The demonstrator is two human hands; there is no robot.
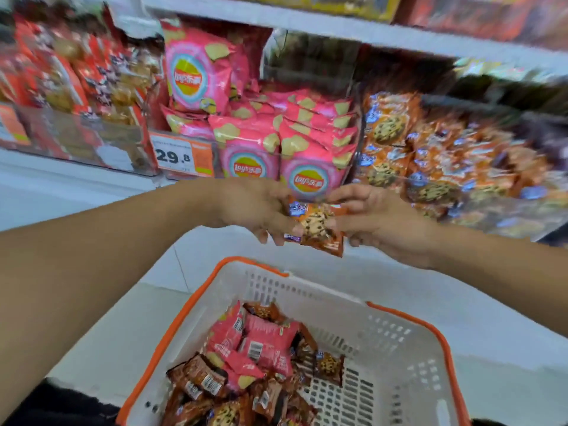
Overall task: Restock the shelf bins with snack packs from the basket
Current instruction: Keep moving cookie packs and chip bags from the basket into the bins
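While I am standing over the white plastic basket with orange rim (196, 305) at the bottom of the frame, I am holding a small orange cookie snack pack (319, 226) at mid-frame between both hands. My left hand (255, 207) is curling its grip round the pack's left edge, and my right hand (378, 219) is pinching its right edge with thumb and fingers. The pack is hanging above the basket and just in front of the pink crisp bags (310, 176) in the clear middle shelf bin (184, 155). More orange cookie packs (430, 167) are lying piled in the bin at the right of the frame. Red snack bags (61, 75) are filling the upper left. Mixed pink and brown packs (255, 352) are lying in the basket.
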